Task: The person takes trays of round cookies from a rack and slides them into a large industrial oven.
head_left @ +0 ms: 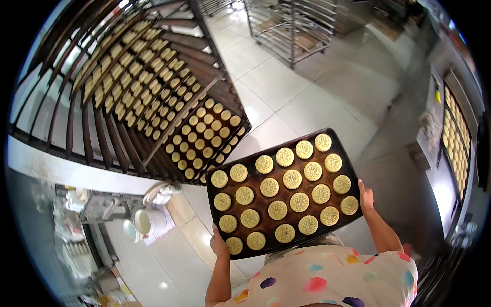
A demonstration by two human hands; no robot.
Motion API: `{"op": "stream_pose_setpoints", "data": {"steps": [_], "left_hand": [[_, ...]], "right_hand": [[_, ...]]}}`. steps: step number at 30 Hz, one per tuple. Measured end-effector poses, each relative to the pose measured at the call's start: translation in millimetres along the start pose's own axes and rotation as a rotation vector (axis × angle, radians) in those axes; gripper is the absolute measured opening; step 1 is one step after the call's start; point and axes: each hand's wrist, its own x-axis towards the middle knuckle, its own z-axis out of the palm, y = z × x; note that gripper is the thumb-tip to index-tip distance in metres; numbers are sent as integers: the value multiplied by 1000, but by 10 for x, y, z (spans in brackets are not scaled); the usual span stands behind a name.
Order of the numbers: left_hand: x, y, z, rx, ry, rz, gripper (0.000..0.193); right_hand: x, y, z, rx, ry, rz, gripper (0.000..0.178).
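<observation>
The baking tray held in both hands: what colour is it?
Dark brown, almost black, under rows of pale round cakes; the tray shows in the head view.

A small yellow label (438, 96) is showing on the grey oven front at the right; no packages or screens are appearing anywhere.

A commercial bakery: tall tray racks (153, 97) of round biscuits (284, 192) stand on a tiled floor (307, 97).
</observation>
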Motion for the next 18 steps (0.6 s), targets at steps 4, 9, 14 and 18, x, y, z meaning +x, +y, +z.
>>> {"op": "stream_pose_setpoints", "data": {"steps": [4,9,14,18], "left_hand": [[-324,423,60,19,-133,201,68],[-1157,820,562,-167,-284,362,62],[-2050,852,1269,-275,-484,430,58],[-2183,1376,1332,-311,-824,279,62]], "right_hand": [[-425,567,-779,288,143,34,73],[-882,1422,-1712,626,445,66,60],[-1405,2334,-2632,760,699,127,56],[-2169,2417,-2741,672,797,209,59]]}}
